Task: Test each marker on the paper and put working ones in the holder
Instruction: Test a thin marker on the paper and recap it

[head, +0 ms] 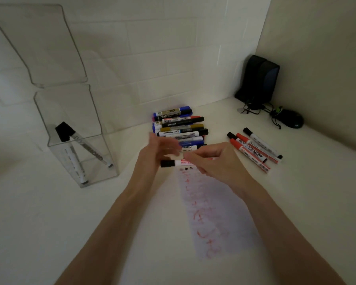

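Right hand point(212, 159) pinching a black-capped whiteboard marker point(174, 163) by the barrel, long axis lying left-right just above the top of the paper strip point(214, 212). Cap end pointing left, straight at the left hand point(156, 149), which looks blurred with fingers loosely spread and nothing gripped. Can't tell if the fingers actually touch the cap. Left hand clearly the nearer one to that cap, so probably about to pull it off or has just pushed it on; hard to call.

Paper thin and pale, covered in faint red scribbles, plus a few small dark marks right under the marker. Clear plastic holder point(78, 145) standing well off to the left on the white counter point(49, 223), glossy and see-through, hinged lid tipped up, two markers with black caps leaning inside. Pile of untested markers point(180, 128) just beyond the hands, smooth cylinders in blue, black, gold and red. Four more, red-capped and black-capped point(255, 149), lying side by side to the right, likely the rejects. Holder sits on the left-hand side, so a drop-off means a reach across to the left.
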Available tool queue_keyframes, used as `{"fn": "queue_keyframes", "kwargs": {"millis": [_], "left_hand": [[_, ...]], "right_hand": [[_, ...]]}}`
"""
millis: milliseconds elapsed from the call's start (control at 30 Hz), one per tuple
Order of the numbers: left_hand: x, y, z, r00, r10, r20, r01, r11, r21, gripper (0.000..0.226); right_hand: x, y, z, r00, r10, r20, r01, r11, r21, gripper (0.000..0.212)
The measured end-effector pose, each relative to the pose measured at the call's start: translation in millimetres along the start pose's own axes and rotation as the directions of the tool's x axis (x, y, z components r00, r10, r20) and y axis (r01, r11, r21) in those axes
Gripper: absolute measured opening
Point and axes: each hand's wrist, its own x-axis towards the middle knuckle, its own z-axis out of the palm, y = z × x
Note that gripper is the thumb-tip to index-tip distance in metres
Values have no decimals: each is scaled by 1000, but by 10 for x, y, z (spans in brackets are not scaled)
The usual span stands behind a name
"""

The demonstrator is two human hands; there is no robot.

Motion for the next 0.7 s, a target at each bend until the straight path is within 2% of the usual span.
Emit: {"fn": "queue_keyframes", "kwargs": {"millis": [67, 100, 267, 467, 600, 700], "left_hand": [[74, 17, 20, 979, -195, 66, 206, 906, -370, 72], [90, 6, 22, 966, -232, 115, 259, 847, -465, 71], [83, -67, 66, 969, -220, 113, 247, 876, -415, 62], [126, -52, 75, 976, -214, 24, 208, 904, -373, 59], [125, -58, 60, 978, -207, 37, 208, 930, -303, 57], [120, -38, 65, 977, -183, 108, 208, 929, -307, 56]], "right_hand": [[6, 25, 103, 996, -89, 10, 89, 996, -24, 13], [11, 46, 156, 991, -137, 5, 137, 990, -34, 12], [34, 189, 359, 943, -303, -136, 291, 951, -102, 13], [65, 218, 455, 910, -379, -164, 353, 920, -170, 18], [35, 207, 440, 929, -345, -135, 324, 933, -156, 21], [30, 68, 311, 976, -219, -10, 216, 967, -137, 13]]}}
